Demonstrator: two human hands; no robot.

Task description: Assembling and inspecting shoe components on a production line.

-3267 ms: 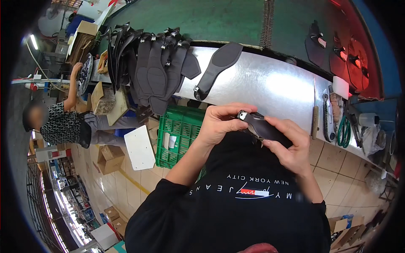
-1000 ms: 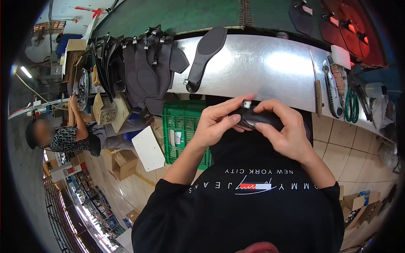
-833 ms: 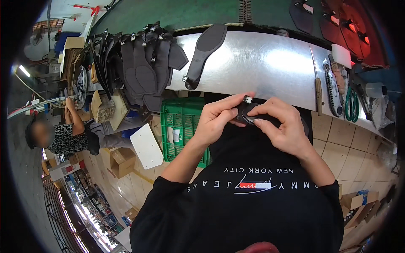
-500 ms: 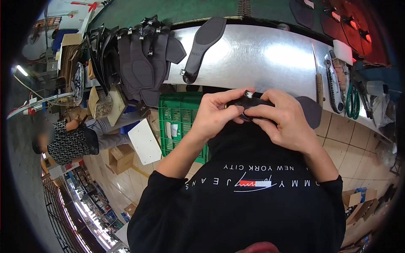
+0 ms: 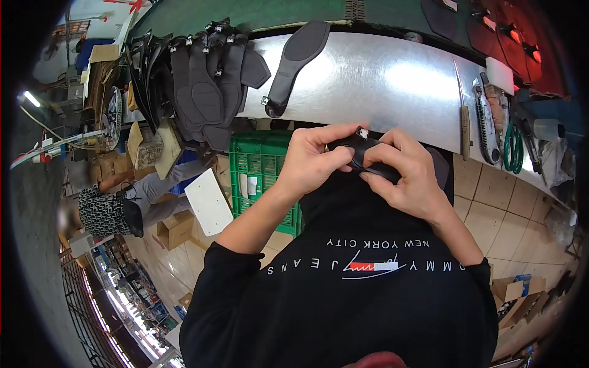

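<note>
Bench edge, close to the chest: both hands meet over one small dark strap piece [image 5: 368, 161], held in the air just in front of the metal bench [image 5: 392, 80].
Left hand: the left hand [image 5: 316, 162] is curled, thumb and forefinger pinched on the near end of the strap piece.
Right hand: the right hand [image 5: 408, 178] is bent over the other end, fingers pressing it down and thumb under it.
Strap piece: it carries a small metal buckle [image 5: 363, 132] at its top; the part under the fingers is hidden, so whether it is fully folded or threaded is hard to tell.
Done so far: a stack of dark cut pieces [image 5: 205, 86] hangs over the bench at far left, and a single sole [image 5: 294, 64] lies beside it, both untouched by the hands.
Left to do: judging by the grip, the piece in hand looks only partly worked.
Room: open bright metal lies ahead of the hands; a green crate [image 5: 261, 168] sits below left; scissors [image 5: 512, 147] and tools crowd the right end, well apart.
</note>
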